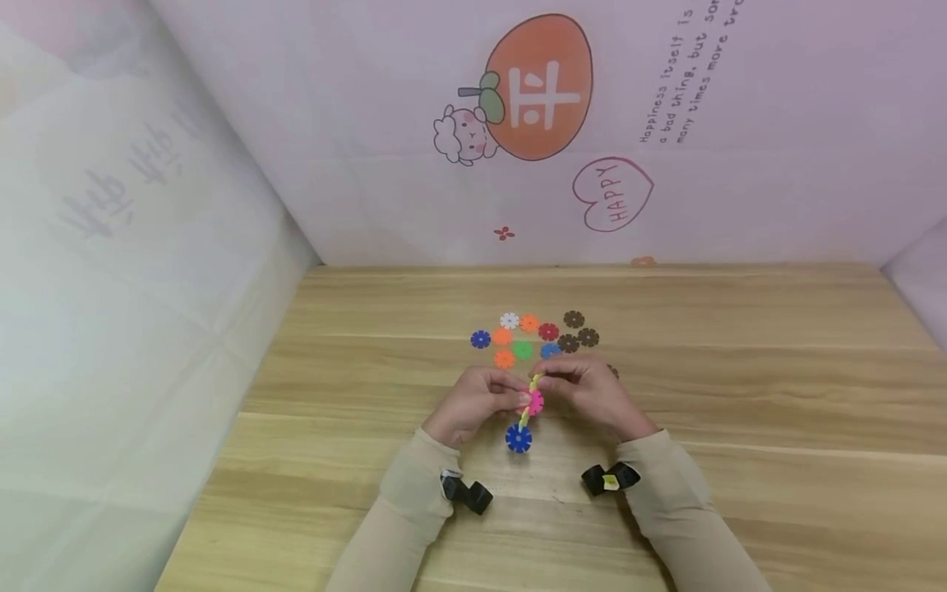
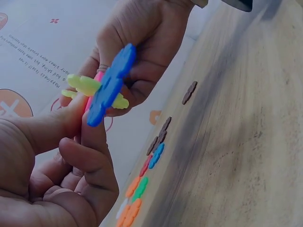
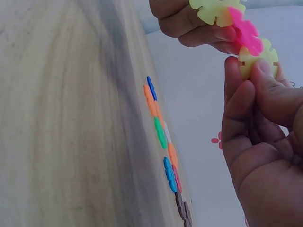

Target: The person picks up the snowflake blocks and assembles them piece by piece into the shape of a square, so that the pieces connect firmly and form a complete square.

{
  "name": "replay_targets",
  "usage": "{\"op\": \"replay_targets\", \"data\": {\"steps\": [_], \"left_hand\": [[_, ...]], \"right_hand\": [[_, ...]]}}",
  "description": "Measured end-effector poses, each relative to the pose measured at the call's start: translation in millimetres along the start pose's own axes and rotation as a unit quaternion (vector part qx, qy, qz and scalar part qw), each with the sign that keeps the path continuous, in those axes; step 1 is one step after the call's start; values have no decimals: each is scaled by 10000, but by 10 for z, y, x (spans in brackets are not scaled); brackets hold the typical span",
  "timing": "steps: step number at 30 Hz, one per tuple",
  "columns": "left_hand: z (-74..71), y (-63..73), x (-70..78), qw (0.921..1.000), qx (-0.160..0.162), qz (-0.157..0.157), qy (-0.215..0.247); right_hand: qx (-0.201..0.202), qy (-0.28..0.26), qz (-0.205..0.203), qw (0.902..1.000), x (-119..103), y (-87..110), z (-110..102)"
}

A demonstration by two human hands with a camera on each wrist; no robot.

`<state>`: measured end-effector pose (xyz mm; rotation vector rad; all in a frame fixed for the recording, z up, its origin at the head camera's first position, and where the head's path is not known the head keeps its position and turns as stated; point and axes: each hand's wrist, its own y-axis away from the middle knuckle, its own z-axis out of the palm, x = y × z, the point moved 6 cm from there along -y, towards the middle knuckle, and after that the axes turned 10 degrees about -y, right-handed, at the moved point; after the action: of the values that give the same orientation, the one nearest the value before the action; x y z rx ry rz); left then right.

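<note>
Held above the table is a chain of interlocked notched plastic discs: a blue disc point(image 1: 519, 438) at the near end, a yellow disc point(image 3: 215, 10), a pink disc point(image 1: 536, 402) and another yellow disc point(image 3: 270, 54) at the far end. My left hand point(image 1: 477, 403) pinches the chain at the pink disc between thumb and fingers. The far yellow disc is pinched by my right hand point(image 1: 592, 390), its thumb lying across the face. In the left wrist view the blue disc hides much of the pink one.
Beyond the hands, loose discs lie flat on the wooden table point(image 1: 333, 395): a white one point(image 1: 509, 321), a dark blue one point(image 1: 480, 339), a green one point(image 1: 522, 350), a red one point(image 1: 548, 331), and several orange and brown ones. A printed cloth wall point(image 1: 385, 197) stands at the table's back edge.
</note>
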<state>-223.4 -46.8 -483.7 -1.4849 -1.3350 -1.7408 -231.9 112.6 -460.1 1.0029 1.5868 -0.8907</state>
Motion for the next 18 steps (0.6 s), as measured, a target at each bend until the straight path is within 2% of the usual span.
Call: {"op": "replay_targets", "data": {"steps": [12, 18], "left_hand": [[-1, -18, -16, 9999, 69, -46, -141], [5, -46, -51, 9997, -113, 41, -191]], "right_hand": [[-422, 22, -59, 9991, -18, -2, 4], [-453, 141, -285, 9985, -55, 18, 20]]}}
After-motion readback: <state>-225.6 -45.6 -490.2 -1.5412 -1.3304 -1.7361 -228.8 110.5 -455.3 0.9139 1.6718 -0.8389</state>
